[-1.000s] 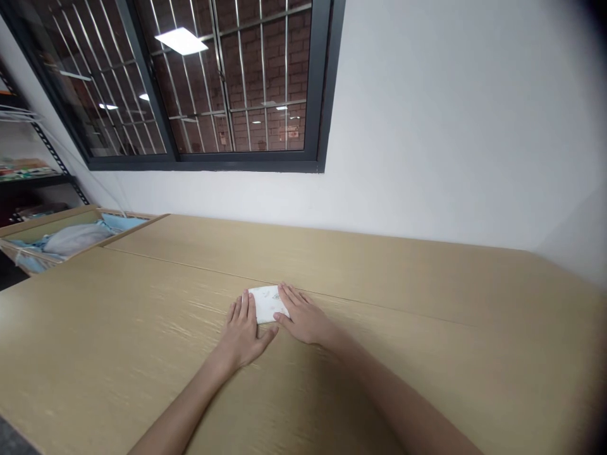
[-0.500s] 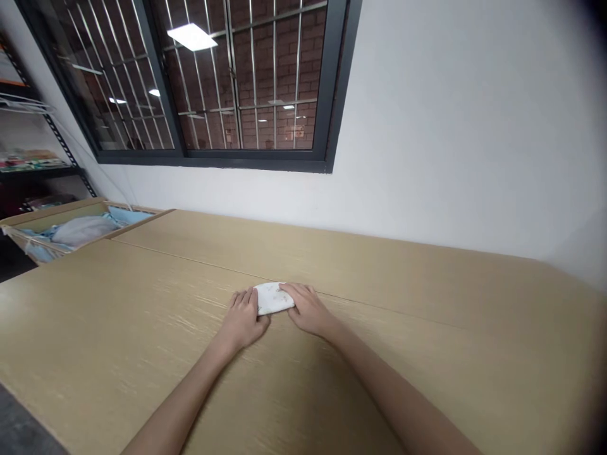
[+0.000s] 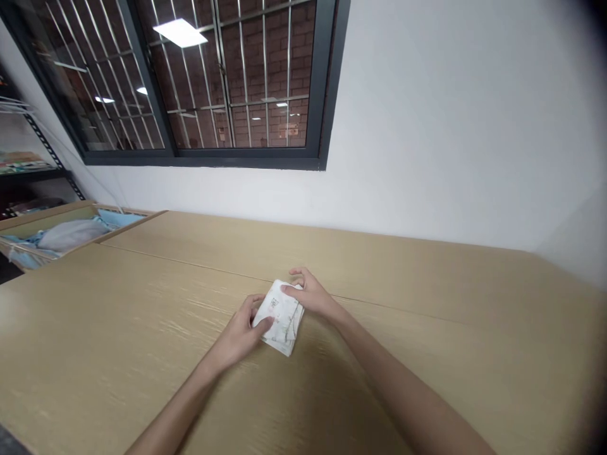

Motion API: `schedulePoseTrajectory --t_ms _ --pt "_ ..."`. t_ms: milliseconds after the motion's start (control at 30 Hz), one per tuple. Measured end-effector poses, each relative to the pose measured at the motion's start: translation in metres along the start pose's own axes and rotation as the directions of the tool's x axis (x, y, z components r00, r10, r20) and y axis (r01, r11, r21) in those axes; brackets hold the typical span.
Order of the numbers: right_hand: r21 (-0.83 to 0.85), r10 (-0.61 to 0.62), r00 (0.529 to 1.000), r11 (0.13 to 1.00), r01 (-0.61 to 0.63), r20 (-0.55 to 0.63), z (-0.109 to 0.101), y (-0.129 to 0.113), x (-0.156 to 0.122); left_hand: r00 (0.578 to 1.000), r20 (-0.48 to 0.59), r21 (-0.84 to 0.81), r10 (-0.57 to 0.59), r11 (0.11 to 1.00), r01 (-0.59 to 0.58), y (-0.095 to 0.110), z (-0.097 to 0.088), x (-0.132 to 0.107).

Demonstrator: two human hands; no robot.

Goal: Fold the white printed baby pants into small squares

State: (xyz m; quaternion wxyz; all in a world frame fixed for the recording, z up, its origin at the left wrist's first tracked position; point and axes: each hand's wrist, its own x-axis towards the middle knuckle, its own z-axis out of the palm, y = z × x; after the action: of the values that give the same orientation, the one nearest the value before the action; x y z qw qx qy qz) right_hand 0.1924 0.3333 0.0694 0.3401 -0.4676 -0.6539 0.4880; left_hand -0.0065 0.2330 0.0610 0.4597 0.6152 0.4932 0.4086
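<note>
Two bare hands meet over a folded white packet (image 3: 283, 318), a soft-looking, cloth- or paper-like bundle with faint printed marks, which sits at a slant to the edge of the pale wood-grain table (image 3: 118, 328). Its far end reaches the thin seam (image 3: 213, 265) that runs across the tabletop (whether its underside touches the table, I can't quite tell). The left hand (image 3: 237, 332) grips the near side, its fingers close together and curled around the edge, with the thumb lying across the top. The right hand (image 3: 310, 294) comes over the far corner, its thumb pressed on the upper face and its fingers slightly apart, curving around the far edge. Well beyond them, at the far left end of the table, stands a shallow wooden box (image 3: 71, 235) holding a pale grey bag (image 3: 71, 234) and blue fabric (image 3: 118, 219). Behind it rises a dark metal shelf rack (image 3: 45, 142). A white wall (image 3: 450, 126) fills the background, set with a dark-framed window (image 3: 327, 82) that shows steel bars (image 3: 244, 76) and brickwork (image 3: 279, 63) outside.
</note>
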Motion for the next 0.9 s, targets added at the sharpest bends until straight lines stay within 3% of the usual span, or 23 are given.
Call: schedulePoseTrajectory --t_ms 67,100,167,200,267,367,433,500,600,733,800,900 --pt "-0.028 -0.003 1.0 1.0 0.003 -0.007 0.002 0.008 0.002 0.999 0.03 0.146 -0.038 0.989 0.033 -0.005 0.002 -0.003" --pt "-0.054 -0.03 0.999 0.998 0.028 -0.043 0.004 0.012 0.003 1.0 -0.007 0.278 -0.026 0.96 0.027 -0.007 0.002 -0.005" --pt "-0.142 -0.134 0.979 0.983 0.113 -0.155 0.004 0.015 0.005 0.99 -0.095 0.552 0.103 0.833 -0.034 -0.008 0.002 -0.008" --pt "-0.191 -0.199 0.959 0.968 0.161 -0.2 0.004 0.014 0.005 0.979 -0.09 0.644 0.184 0.76 -0.084 -0.007 0.002 -0.009" --pt "-0.257 -0.308 0.93 0.933 0.253 -0.201 0.002 0.007 0.001 0.961 0.046 0.704 0.274 0.673 -0.225 -0.002 0.001 -0.013" --pt "-0.265 -0.373 0.928 0.896 0.357 -0.012 -0.001 -0.013 -0.013 0.911 0.339 0.661 0.234 0.63 -0.408 0.009 0.002 -0.02" --pt "-0.272 -0.376 0.915 0.874 0.402 0.143 -0.001 -0.028 -0.025 0.878 0.429 0.664 0.214 0.585 -0.467 0.013 0.007 -0.024" --pt "-0.271 -0.375 0.879 0.849 0.453 0.294 0.001 -0.039 -0.036 0.876 0.435 0.686 0.208 0.553 -0.473 0.014 0.016 -0.028" --pt "-0.222 -0.376 0.775 0.812 0.54 0.508 0.011 -0.047 -0.048 0.913 0.363 0.755 0.184 0.516 -0.404 0.006 0.034 -0.033" --pt "-0.195 -0.361 0.652 0.759 0.621 0.667 0.028 -0.041 -0.055 0.941 0.283 0.836 0.183 0.434 -0.336 -0.007 0.053 -0.038" --pt "-0.247 -0.386 0.644 0.698 0.672 0.661 0.032 -0.03 -0.052 0.938 0.281 0.853 0.204 0.394 -0.341 -0.009 0.056 -0.039" --pt "-0.395 -0.417 0.687 0.592 0.702 0.595 0.028 -0.007 -0.041 0.933 0.313 0.859 0.18 0.366 -0.359 -0.006 0.053 -0.039"
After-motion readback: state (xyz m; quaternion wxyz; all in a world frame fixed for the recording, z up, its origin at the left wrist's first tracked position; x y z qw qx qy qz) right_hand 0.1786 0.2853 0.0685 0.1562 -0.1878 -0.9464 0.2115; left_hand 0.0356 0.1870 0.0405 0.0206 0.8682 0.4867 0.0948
